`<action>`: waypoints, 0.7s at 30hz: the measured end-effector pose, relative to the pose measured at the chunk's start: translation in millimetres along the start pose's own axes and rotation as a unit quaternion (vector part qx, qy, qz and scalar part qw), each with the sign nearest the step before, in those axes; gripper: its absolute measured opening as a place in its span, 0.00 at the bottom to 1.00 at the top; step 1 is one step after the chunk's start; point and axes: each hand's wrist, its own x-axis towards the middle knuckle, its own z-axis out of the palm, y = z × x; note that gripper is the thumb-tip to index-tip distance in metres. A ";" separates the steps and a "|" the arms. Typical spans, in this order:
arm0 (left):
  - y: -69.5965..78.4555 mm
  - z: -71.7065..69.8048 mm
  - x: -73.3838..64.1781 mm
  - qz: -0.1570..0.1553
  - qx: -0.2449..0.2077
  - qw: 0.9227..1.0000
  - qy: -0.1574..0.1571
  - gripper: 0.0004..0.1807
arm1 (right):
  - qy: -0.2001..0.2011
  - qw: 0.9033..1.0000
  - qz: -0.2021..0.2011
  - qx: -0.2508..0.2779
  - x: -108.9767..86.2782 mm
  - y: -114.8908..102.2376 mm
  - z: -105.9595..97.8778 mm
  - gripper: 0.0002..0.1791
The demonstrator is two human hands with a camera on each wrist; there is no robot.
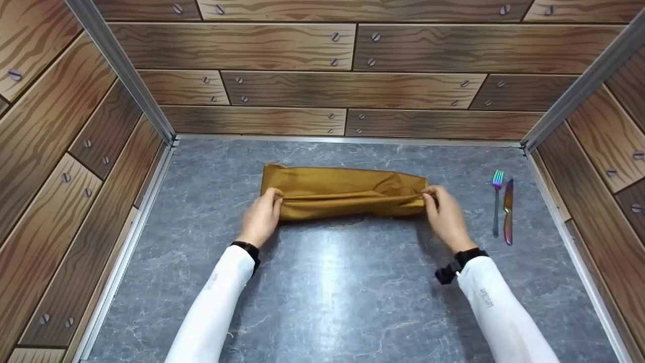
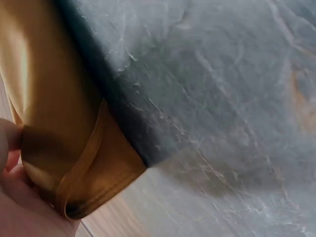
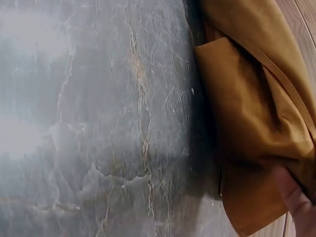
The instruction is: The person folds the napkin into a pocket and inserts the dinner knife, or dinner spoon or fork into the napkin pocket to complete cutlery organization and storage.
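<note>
A mustard-brown cloth (image 1: 332, 181), folded into a long strip, stretches between both hands over the grey marbled table. Its near left end is pinched by my left hand (image 1: 260, 216), thumb and fingers closed on the edge. At the opposite end my right hand (image 1: 447, 214) pinches the near edge the same way. In the left wrist view the cloth (image 2: 54, 98) shows a hemmed, folded-over corner beside the fingers. Loose layers of the cloth (image 3: 247, 94) bunch near the right thumb (image 3: 291, 195) in the right wrist view.
A rainbow-tinted fork (image 1: 497, 201) and a matching knife (image 1: 508, 214) lie side by side on the table (image 1: 322, 282), right of the right hand. Wood-patterned panels (image 1: 282, 88) wall in the back and both sides, with metal strips along their bases.
</note>
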 end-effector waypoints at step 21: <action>140.6 74.2 -25.9 0.191 0.019 0.979 -0.063 0.24 | -0.034 0.984 -0.166 0.051 -3.5 -83.5 29.9 0.08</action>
